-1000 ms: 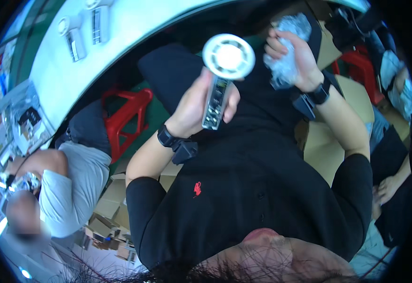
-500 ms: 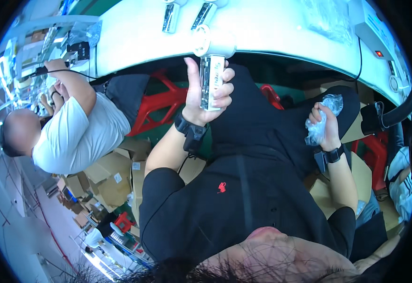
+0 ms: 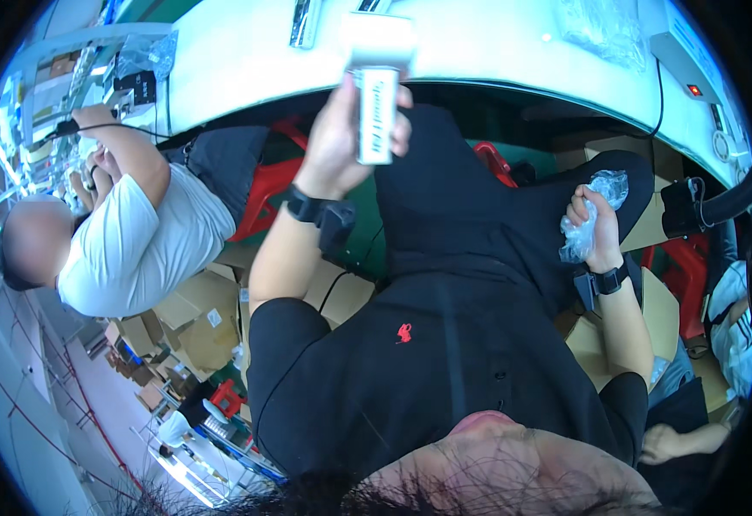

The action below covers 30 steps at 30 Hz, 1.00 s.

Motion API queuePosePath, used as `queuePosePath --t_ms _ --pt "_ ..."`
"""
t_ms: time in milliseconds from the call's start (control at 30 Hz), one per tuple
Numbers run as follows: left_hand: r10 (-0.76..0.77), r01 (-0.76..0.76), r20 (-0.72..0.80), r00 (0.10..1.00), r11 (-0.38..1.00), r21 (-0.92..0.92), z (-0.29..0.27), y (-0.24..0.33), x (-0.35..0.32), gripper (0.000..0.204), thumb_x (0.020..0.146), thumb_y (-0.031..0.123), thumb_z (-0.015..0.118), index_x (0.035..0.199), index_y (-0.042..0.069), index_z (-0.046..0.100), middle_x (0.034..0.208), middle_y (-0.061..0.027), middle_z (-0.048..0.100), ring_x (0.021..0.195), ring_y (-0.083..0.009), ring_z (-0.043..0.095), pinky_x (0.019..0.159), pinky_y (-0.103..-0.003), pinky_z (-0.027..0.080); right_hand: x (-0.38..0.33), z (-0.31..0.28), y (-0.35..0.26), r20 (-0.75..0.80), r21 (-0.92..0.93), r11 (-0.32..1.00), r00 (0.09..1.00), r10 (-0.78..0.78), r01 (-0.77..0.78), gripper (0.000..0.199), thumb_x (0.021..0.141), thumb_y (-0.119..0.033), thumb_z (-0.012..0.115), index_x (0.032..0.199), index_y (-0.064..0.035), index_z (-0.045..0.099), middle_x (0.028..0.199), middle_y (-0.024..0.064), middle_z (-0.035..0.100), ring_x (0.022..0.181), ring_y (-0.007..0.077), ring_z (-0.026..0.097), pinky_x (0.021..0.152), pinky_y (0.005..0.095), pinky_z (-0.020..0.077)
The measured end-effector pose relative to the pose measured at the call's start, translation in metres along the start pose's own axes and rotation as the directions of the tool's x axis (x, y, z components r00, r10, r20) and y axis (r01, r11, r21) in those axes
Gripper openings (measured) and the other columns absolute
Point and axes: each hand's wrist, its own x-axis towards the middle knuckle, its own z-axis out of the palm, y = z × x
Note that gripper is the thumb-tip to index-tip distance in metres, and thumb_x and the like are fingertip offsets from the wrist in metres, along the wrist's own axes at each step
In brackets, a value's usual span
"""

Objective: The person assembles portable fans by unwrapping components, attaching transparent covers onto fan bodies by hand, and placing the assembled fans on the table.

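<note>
Left hand: I am observing the left hand [image 3: 335, 142] at the upper centre of the frame; its thumb and fingers are wrapping a white handheld device [image 3: 377, 120], with fingertips showing along the handle's right side.
Handheld device: It is pointing its wide, rounded head toward the top of the frame, and the lettered face of the handle is facing me. The head is blurring and overlapping the view of the white desk [image 3: 488, 56]; I am not able to confirm contact between them.
Right hand: At the right of the frame I am finding the right hand [image 3: 598, 225] clenching a crumpled clear plastic wrapper [image 3: 577, 242], which is bulging out above and below the fist.
Wrists: Each is carrying a black strap with a dark module.
Desk, upper edge: I am noting two similar devices [image 3: 305, 24] lying there, partly cut off by the frame.
Desk, upper right: Clear plastic sheeting [image 3: 600, 33] is lying near a pale box [image 3: 684, 60] that is showing a red switch.
Left side: A co-worker [image 3: 148, 236] in a light shirt is sitting beside a red stool [image 3: 266, 191]; cardboard boxes [image 3: 200, 331] are lying below.
Lower right: Another person's hand [image 3: 664, 444] is showing.
</note>
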Motion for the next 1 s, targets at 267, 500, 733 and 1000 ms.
queuePosePath --t_ms 267,500,733,1000 --pt "0.720 0.239 -0.036 0.693 -0.183 0.954 -0.216 0.152 0.041 0.045 0.101 0.039 0.050 0.116 -0.002 0.059 0.098 -0.0172 0.067 0.091 -0.0302 0.063 0.086 -0.041 0.048 -0.017 0.032 -0.020 0.036 -0.497 0.796 0.924 -0.380 0.347 0.021 0.100 -0.025 0.051 0.093 -0.0064 0.058 0.060 -0.0041 0.041 0.055 0.0055 0.039 0.054 0.0220 0.0291" --pt "0.847 0.492 0.273 0.457 -0.496 0.716 -0.163 0.141 0.068 0.040 0.095 0.018 0.057 0.129 -0.002 0.052 0.126 -0.0227 0.051 0.116 -0.0366 0.050 0.095 -0.048 0.042 -0.028 0.035 -0.007 0.112 -0.634 0.610 0.837 -0.536 0.475 0.024 0.099 -0.027 0.053 0.088 -0.0078 0.061 0.064 -0.0040 0.045 0.060 0.0044 0.040 0.057 0.0229 0.0305" --pt "0.213 -0.586 0.787 0.579 -0.563 0.583 0.055 -0.020 0.206 0.082 0.077 0.036 0.081 0.139 -0.001 0.042 0.130 -0.0227 0.053 0.117 -0.0391 0.053 0.102 -0.044 0.042 -0.029 0.032 0.000 0.109 -0.620 0.709 0.931 -0.348 0.337 0.024 0.099 -0.028 0.053 0.089 -0.0076 0.061 0.068 -0.0031 0.047 0.065 0.0058 0.043 0.061 0.0234 0.0343" --pt "0.213 -0.463 0.572 0.792 -0.401 0.790 0.029 -0.039 0.278 0.094 0.075 0.037 0.081 0.146 0.000 0.032 0.133 -0.0271 0.047 0.121 -0.0431 0.048 0.104 -0.047 0.041 -0.038 0.039 -0.002 0.090 -0.627 0.675 0.897 -0.434 0.389 0.021 0.098 -0.026 0.056 0.090 -0.0071 0.061 0.070 -0.0030 0.047 0.067 0.0057 0.043 0.061 0.0236 0.0349"
